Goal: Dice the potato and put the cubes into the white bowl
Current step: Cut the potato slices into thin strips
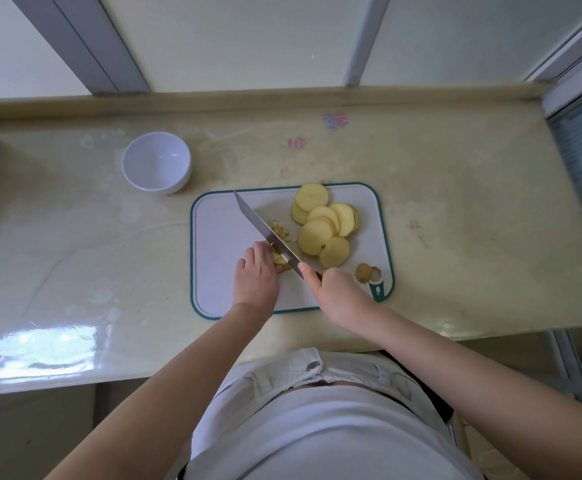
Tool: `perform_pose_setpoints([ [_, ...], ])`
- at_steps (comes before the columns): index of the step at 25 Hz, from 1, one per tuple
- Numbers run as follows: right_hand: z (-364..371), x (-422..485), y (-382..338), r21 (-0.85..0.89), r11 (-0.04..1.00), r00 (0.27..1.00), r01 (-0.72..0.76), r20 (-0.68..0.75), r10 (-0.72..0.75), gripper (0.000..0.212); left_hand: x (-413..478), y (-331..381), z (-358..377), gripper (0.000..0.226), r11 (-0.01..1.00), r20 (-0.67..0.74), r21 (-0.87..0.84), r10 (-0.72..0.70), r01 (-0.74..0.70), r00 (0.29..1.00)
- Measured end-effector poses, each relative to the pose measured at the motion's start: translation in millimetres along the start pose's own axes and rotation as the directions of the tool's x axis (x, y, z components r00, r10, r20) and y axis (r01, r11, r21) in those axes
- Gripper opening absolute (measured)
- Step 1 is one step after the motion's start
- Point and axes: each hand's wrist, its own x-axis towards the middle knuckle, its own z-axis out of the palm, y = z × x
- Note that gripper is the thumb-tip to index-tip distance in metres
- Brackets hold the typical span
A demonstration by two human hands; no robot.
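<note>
A pale cream, glossy countertop (456, 202) stretches beneath both hands. A white cutting board (220, 237) with a teal rim lies flat on it, directly under the left hand (256, 275) and the right hand (334, 289). A white bowl (156, 162) stands upright beyond and left of the left hand, near the board but apart from it. Small coloured marks (335, 120) dot the surface well beyond the right hand.

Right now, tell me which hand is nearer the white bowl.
Left. The left hand holds stacked potato slices on the board, right of the white bowl; the right hand grips the knife, farther right.
</note>
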Motion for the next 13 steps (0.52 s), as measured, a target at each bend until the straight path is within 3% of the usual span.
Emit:
perform_pose_setpoints([
  [6, -4.3, 1.0, -3.6, 0.02, 0.999, 1.0, -0.027, 0.016, 0.027, 0.063, -2.7, -0.4, -4.8, 0.036, 1.0, 0.057, 0.01, -0.009, 0.009, 0.998],
  [13, 3.2, 9.0, -0.3, 0.045, 0.999, 1.0, -0.012, 0.003, 0.012, 0.063, 0.2, 1.2, -2.6, 0.041, 0.999, -0.006, -0.039, -0.019, 0.019, 1.0],
])
